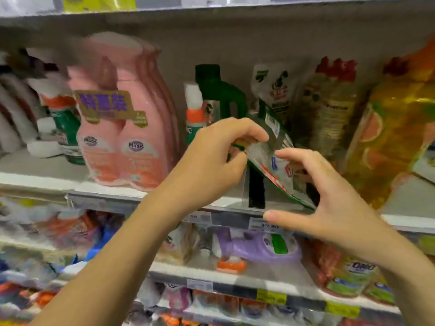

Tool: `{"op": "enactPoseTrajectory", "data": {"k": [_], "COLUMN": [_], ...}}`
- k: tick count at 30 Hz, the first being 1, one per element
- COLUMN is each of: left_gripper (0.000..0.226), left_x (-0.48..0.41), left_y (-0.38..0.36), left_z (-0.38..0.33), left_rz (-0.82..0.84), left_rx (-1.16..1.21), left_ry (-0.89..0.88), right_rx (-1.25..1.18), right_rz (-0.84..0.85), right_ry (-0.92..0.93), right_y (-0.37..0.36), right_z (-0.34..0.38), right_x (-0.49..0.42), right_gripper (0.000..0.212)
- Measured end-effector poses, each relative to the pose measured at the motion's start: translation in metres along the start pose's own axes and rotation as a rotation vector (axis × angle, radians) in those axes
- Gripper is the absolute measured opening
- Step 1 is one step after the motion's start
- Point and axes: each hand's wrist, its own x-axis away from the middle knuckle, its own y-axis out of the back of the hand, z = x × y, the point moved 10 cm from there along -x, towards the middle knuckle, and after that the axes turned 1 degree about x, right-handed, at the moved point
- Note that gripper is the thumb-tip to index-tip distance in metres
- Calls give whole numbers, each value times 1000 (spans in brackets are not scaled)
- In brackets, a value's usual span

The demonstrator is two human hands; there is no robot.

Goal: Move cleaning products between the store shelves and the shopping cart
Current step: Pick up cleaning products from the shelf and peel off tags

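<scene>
Two hands (pixel 213 158) (pixel 334 205); one tilted pouch (pixel 275 167); one green jug (pixel 220 90).

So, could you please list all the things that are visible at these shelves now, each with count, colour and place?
refill pouch: one, green and white, tilted over the front of the middle shelf
pink bottles: two in front, more behind, pink, middle shelf, left
green jug: one, dark green, middle shelf, behind the hands
standing pouches: two, white-green and yellowish with a red top, right of the jug
orange pack: one, yellow-orange with a fruit picture, far right
purple bottle: one, purple, lying on the lower shelf
price tags: several, white and yellow, on shelf edges
left hand: one, pinches the pouch's upper end
right hand: one, fingers spread, beside the pouch's lower part
</scene>
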Motion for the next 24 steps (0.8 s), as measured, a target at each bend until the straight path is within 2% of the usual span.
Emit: {"op": "enactPoseTrajectory", "data": {"k": [2,5,9,13,18,21,24], "left_gripper": [49,50,51,50,33,40,56], "left_x": [-5,-15,-22,-24,-34,-49,-65], "left_y": [-8,-21,-27,-28,-27,-20,-21], "left_z": [12,17,20,30,23,12,8], "left_rz": [65,132,174,193,145,60,59], "left_rx": [10,38,92,79,49,24,51], "left_ry": [-6,-43,-73,-76,-150,-173,-131], "right_rx": [86,193,263,353,445,579,620], "right_rz": [-33,-128,-131,-223,-411,-536,-605], "right_ry": [-104,-201,-297,-236,-189,-185,-231], "right_y": [-11,-18,-21,-9,21,54,82], "right_z": [-17,-38,-56,-55,-52,-35,-23], "right_x": [2,3,4,3,-4,-13,-21], "right_gripper": [74,63,52,45,31,7,28]}}
